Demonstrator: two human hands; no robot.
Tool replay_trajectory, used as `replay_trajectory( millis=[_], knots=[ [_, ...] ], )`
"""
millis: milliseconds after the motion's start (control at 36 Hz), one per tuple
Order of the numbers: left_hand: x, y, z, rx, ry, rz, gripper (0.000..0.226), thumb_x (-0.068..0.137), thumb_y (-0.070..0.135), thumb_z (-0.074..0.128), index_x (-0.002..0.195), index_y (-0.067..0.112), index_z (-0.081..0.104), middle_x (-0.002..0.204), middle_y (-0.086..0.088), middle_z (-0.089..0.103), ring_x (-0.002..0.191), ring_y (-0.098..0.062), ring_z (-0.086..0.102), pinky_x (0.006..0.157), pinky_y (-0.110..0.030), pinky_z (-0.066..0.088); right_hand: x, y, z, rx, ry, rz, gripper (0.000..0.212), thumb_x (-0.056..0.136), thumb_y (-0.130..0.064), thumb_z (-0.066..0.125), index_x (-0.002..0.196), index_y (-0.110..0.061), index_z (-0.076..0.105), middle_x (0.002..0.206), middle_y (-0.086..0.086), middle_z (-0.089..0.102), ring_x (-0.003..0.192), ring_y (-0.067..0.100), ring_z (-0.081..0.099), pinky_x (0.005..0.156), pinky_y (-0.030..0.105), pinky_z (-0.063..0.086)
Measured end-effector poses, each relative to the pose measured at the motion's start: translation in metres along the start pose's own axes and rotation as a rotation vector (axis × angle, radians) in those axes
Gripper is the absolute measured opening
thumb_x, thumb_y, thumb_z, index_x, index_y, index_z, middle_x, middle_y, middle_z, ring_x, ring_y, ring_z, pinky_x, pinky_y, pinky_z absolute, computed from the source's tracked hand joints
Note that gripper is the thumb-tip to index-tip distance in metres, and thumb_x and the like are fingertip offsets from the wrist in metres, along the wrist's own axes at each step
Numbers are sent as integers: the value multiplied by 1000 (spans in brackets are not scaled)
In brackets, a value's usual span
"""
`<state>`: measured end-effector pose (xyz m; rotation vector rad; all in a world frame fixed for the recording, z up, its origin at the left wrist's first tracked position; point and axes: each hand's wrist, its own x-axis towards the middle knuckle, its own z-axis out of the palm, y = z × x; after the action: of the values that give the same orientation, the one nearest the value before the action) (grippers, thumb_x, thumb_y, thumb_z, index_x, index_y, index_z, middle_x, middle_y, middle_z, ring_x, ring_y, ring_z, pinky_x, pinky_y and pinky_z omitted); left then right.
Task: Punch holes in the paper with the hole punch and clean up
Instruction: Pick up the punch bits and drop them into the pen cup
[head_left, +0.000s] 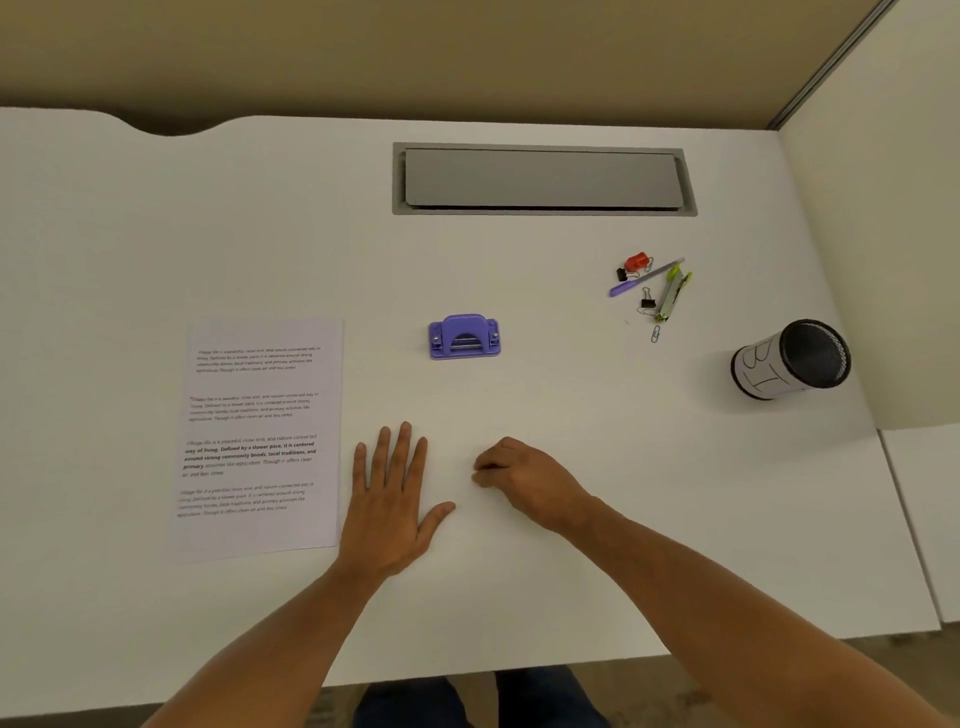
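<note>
The left hand (390, 499) lies flat on the white desk (260, 234). The right hand (524, 480) is curled, holding nothing, below the purple hole punch (464, 336); the printed paper (260, 439) lies left.

White table (519, 270) carries paper (260, 441), hole punch (464, 336), pen cup (792, 359).
</note>
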<state>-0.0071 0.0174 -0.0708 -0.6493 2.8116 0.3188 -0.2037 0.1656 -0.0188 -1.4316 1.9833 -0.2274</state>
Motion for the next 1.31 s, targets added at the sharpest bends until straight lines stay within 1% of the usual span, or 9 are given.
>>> replay_trajectory(
  millis=[139, 250, 333, 528, 611, 694, 944, 1139, 1306],
  knots=[
    [0, 2, 0, -1, -4, 4, 91, 96, 75, 19, 162, 12, 15, 171, -14, 4, 159, -36, 4, 125, -61, 15, -1, -3, 0, -82, 43, -98, 34, 104, -11, 47, 134, -4, 62, 137, 13, 60, 128, 27, 52, 106, 35, 45],
    [0, 0, -1, 3, -1, 1, 90, 96, 74, 18, 162, 12, 14, 171, -14, 4, 159, -36, 4, 125, -61, 16, -2, -6, 1, -112, 145, -162, 39, 91, 6, 60, 130, 3, 62, 124, 22, 68, 113, 39, 64, 90, 46, 58],
    [0, 0, -1, -1, -4, 1, 90, 96, 73, 19, 162, 12, 15, 171, -14, 5, 159, -36, 5, 125, -61, 16, 0, -9, -3, -109, 142, -141, 41, 95, 5, 54, 135, 2, 57, 126, 22, 66, 113, 38, 62, 90, 48, 56],
    [0, 0, -2, -7, -21, 0, 90, 96, 73, 20, 162, 12, 16, 171, -14, 6, 159, -36, 6, 124, -61, 17, 3, -22, 4, -75, 209, -40, 34, 83, 8, 56, 114, -7, 57, 93, 19, 66, 83, 33, 59, 64, 40, 51],
    [0, 0, -3, -14, -26, 2, 89, 97, 73, 20, 161, 12, 17, 171, -14, 6, 159, -36, 6, 125, -61, 16, 7, -23, 11, 365, 324, 294, 27, 85, 10, 49, 88, -16, 50, 84, 10, 66, 77, 29, 60, 67, 36, 52],
    [0, 1, -6, -17, -31, -5, 88, 97, 72, 19, 161, 12, 17, 171, -14, 6, 159, -36, 7, 124, -61, 17, 5, -23, 9, 992, 526, 521, 27, 86, 3, 67, 77, -18, 54, 82, 2, 75, 77, 12, 70, 71, 17, 53],
    [0, 2, -12, -21, -64, -20, 88, 97, 72, 21, 161, 12, 18, 171, -14, 7, 158, -37, 8, 125, -60, 17, -11, -12, -18, 2240, 719, 552, 28, 89, 13, 63, 79, -10, 51, 80, 9, 71, 75, 15, 73, 74, 22, 61],
    [-2, -1, -8, -22, -35, 8, 88, 96, 70, 22, 161, 10, 21, 171, -14, 7, 158, -36, 8, 124, -61, 18, -36, 2, -56, 2482, 884, 330, 36, 90, 6, 59, 57, -8, 64, 85, 8, 67, 90, 17, 60, 71, 21, 61],
    [-3, -3, -1, -29, 50, 22, 89, 95, 69, 22, 155, 6, 35, 169, -15, 19, 154, -41, 23, 122, -64, 19, -62, 39, -104, 2483, 1144, 163, 21, 79, 2, 68, 75, -12, 52, 87, 9, 65, 88, 16, 60, 73, 21, 61]
  ],
)
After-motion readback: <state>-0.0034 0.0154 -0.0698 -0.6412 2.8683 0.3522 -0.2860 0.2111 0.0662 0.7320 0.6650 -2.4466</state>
